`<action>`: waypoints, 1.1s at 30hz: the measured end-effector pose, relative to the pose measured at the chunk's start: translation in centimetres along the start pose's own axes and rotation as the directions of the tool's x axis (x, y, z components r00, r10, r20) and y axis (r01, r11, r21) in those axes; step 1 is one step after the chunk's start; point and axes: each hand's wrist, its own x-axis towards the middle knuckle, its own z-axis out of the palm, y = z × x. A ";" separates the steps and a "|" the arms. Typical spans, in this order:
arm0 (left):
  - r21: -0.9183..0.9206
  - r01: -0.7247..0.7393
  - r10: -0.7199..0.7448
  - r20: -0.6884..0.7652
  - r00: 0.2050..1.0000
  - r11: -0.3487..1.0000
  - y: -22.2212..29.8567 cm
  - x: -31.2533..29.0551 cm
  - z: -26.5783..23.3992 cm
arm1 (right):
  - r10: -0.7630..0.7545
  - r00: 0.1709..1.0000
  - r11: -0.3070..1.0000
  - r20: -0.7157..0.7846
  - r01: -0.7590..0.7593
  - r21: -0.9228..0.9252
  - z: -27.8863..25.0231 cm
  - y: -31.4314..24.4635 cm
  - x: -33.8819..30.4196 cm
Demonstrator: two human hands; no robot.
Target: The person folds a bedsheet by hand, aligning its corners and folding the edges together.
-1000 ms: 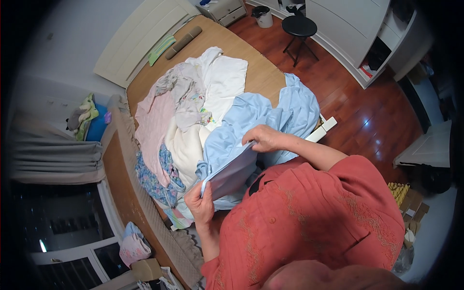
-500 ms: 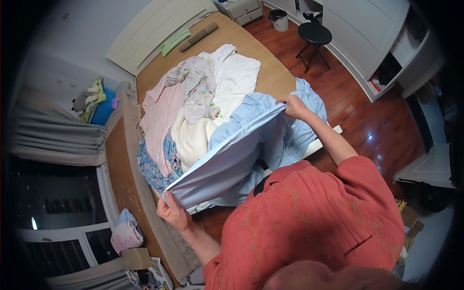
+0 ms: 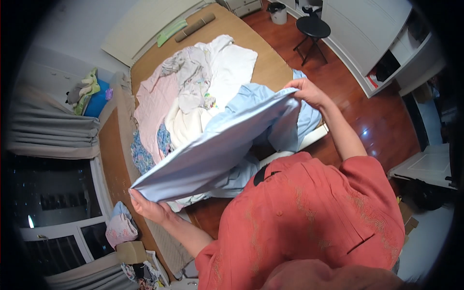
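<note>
A large light blue sheet [image 3: 217, 152] is stretched taut between my two hands, its upper edge running slantwise across the bed's near end. My left hand [image 3: 149, 208] pinches one corner at the lower left. Farther off on the right, my right hand [image 3: 308, 93] is closed around the other end of that edge. Loose folds of the sheet hang down between my body and the bed, and some lie over its right corner. Just beyond it are a cream blanket [image 3: 186, 123], a white quilt [image 3: 234, 65], and pink [image 3: 150, 104] and grey cloths in a heap.
The bed's bare wooden surface [image 3: 270, 60] shows around the heap. A rolled mat [image 3: 195, 27] and a green cloth [image 3: 171, 33] lie near the headboard. On the right-hand floor stand a black stool [image 3: 313, 27] and a bin [image 3: 277, 14]. A window [image 3: 53, 193] is at left.
My left hand has moved left, drawing the sheet's edge longer and tighter. My right hand has risen slightly and moved a little right, still holding its end. The view has shifted slightly.
</note>
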 end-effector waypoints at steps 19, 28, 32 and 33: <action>0.379 0.129 -0.337 0.556 0.760 0.916 -9.7 -3.8 3.1 | 0.157 0.887 0.896 0.434 -0.313 0.315 12.2 -4.3 -1.1; 0.351 0.145 -0.380 0.846 0.375 0.925 -9.4 -7.2 7.6 | 0.136 0.835 0.950 0.533 -0.263 0.170 14.4 -3.7 0.2; 0.219 0.532 -0.508 0.709 0.490 0.818 -8.8 -6.2 6.7 | -0.103 0.911 0.965 0.398 0.188 -0.181 11.8 -0.9 0.9; 0.222 0.514 -0.508 0.686 0.521 0.828 -8.4 -6.0 6.8 | -0.119 0.957 0.958 0.263 0.181 -0.224 10.8 0.0 0.9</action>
